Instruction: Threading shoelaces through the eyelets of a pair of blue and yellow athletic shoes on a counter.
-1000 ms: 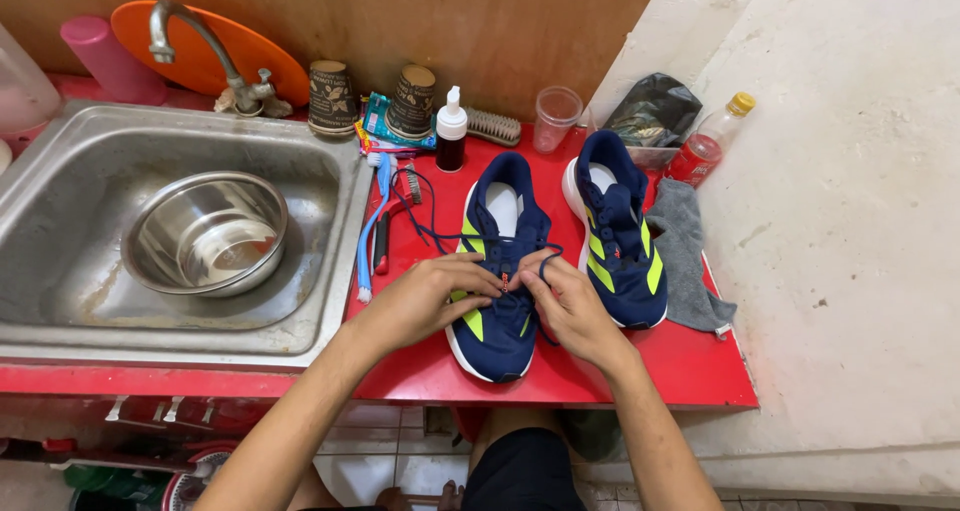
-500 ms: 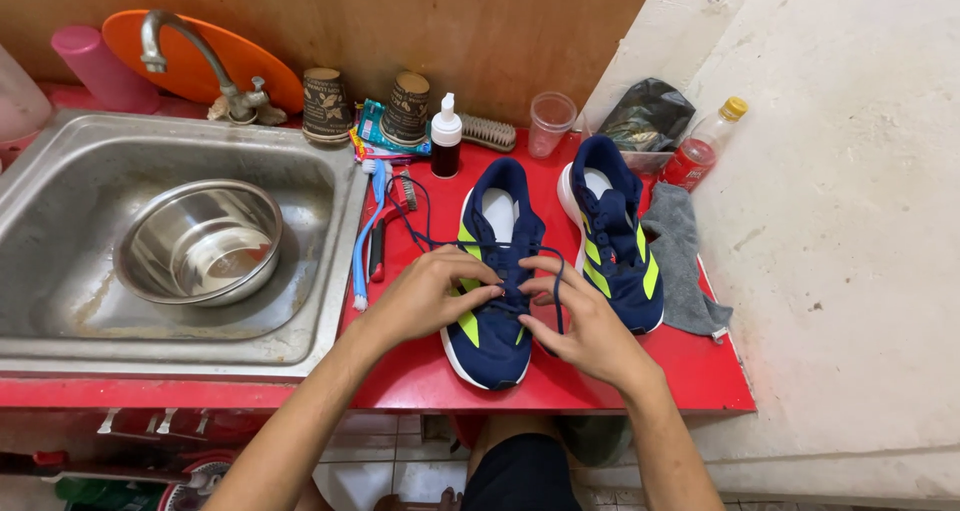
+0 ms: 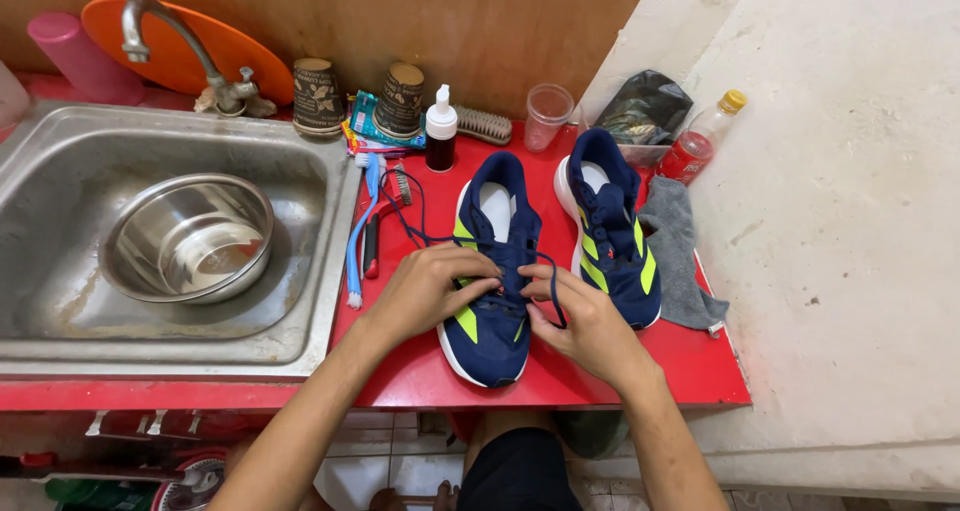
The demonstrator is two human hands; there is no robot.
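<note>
Both hands' fingers pinch a dark lace (image 3: 420, 226) over the near navy shoe (image 3: 490, 281) on the red desk (image 3: 600, 371): left hand (image 3: 430, 291), right hand (image 3: 585, 321). Second shoe (image 3: 610, 236) just right. Far left, a sink (image 3: 310, 311) holds a steel bowl (image 3: 190, 236) of water. The lace's grip is partly hidden.

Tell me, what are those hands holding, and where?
Both the left hand and right hand pinch the dark shoelace over the left navy sneaker's eyelets.

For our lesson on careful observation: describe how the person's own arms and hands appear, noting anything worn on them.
Both the left hand and the right hand are bare: no gloves, rings, watch or bracelet show. The forearms are uncovered too, with no sleeves reaching into view down to the picture's lower edge.
</note>
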